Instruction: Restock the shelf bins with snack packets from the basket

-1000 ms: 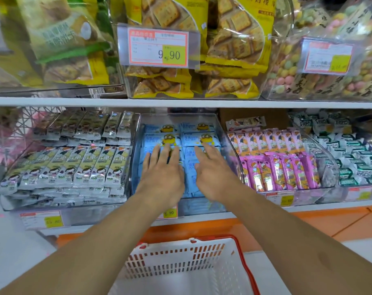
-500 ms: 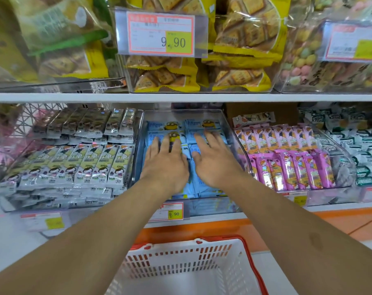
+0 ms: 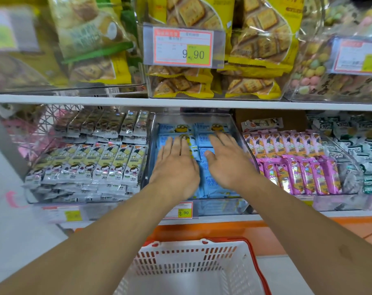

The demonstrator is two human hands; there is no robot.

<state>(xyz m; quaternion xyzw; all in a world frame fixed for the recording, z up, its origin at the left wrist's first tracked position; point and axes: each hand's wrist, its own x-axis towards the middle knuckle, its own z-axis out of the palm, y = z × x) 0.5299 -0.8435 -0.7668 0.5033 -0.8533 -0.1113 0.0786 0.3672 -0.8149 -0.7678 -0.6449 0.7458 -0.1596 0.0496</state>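
Observation:
A clear shelf bin (image 3: 240, 133) in the middle of the lower shelf holds several blue snack packets (image 3: 206, 129) with yellow cartoon figures. My left hand (image 3: 176, 165) lies flat on the left rows of packets, fingers straight. My right hand (image 3: 227, 160) lies flat on the right rows, fingers spread. Both hands cover most of the packets; only the back row and a strip between the hands show. Below, a white basket (image 3: 193, 262) with a red rim stands on the floor, and its visible inside shows no packets.
Left of the blue bin sits a bin of grey-and-yellow packets (image 3: 91, 162); right of it a bin of pink packets (image 3: 298, 162), then green-white packets (image 3: 364, 145). The upper shelf (image 3: 180, 104) carries yellow biscuit bags (image 3: 255, 39) and a 9.90 price tag (image 3: 183, 46).
Both hands slid a little farther back over the blue packets and moved slightly apart. The camera has shifted closer to the shelf.

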